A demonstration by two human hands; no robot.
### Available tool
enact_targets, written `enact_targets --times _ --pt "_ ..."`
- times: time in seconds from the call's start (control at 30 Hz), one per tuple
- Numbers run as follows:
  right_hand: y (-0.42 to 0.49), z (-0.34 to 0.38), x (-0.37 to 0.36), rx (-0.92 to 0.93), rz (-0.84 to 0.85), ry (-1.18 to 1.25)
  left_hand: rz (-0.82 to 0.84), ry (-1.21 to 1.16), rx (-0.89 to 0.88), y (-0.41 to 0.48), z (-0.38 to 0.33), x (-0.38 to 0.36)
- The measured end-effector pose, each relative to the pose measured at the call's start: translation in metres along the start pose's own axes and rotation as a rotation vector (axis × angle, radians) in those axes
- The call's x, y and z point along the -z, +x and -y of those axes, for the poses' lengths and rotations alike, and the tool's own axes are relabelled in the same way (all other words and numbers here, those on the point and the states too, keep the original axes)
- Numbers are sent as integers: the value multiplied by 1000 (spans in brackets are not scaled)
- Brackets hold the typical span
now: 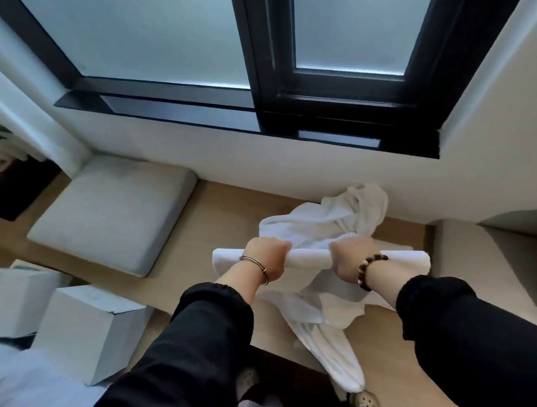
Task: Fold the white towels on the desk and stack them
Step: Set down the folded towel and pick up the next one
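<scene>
Two fists, your left hand (269, 260) and right hand (352, 261), curl tight round the bunched top edge of a white towel (308, 259) hanging above the desk (230, 212), a crumpled pile (324, 218) behind; likely limp, light cloth, so take it by corners.

A strip of bare worktop (229, 202) is left open between the grey cushion (113, 212) on the left and the heap of white towels (318, 222) on the right. The far side is closed by the wall (290, 170), against which the heap lies; the left near edge is flanked by white boxes (86, 331).
</scene>
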State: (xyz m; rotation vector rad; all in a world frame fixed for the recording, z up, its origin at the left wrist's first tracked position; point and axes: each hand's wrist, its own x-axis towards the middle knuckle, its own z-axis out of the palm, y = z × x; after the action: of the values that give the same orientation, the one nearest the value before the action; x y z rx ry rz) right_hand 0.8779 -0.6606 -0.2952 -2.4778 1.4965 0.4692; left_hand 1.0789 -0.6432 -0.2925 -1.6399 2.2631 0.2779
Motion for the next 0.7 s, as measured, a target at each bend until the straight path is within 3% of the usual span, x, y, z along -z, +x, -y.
enact_targets --times 0.3,0.5,0.6,0.7 --pt "128 170 -4 18 171 57 40 -85 0 -18 199 -85" --pt "198 249 -32 19 268 117 118 -59 14 -9 290 -139" --pt "231 273 -42 26 253 113 120 -42 41 -4 322 -158" --pt "272 288 -41 46 146 58 -12 -25 110 6 354 -169"
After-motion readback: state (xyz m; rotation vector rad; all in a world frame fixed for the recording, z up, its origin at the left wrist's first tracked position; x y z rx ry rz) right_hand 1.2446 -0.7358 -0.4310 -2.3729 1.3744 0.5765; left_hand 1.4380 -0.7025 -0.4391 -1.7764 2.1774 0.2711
